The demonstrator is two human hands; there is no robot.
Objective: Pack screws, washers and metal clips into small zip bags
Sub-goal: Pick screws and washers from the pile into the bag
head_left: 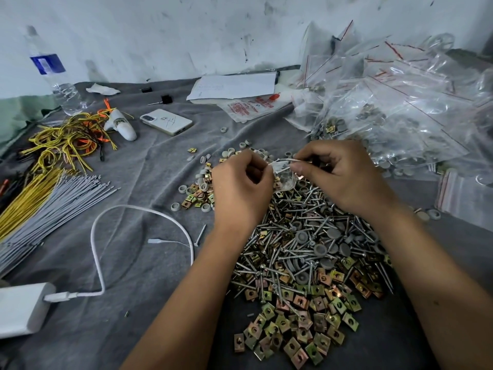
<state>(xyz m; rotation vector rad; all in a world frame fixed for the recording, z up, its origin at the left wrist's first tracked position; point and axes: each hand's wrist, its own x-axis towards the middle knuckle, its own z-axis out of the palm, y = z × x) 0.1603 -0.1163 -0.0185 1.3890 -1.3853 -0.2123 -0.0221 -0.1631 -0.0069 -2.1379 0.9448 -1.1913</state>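
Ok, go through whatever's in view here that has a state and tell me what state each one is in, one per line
Left hand: pinching the bag's top edge.
Right hand: pinching the same edge.
Zip bag: held above the pile, parts inside; seal hidden by fingers.
Bottle: upright, nearly empty.
Phone: face down.
Cable: plugged into the power bank, far end loose.
Bag pile: filled.

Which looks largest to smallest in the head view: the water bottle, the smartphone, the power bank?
1. Water bottle, tallest though farthest away.
2. Power bank, partly cut off at the frame edge and nearest, so its rank is unsure.
3. Smartphone.
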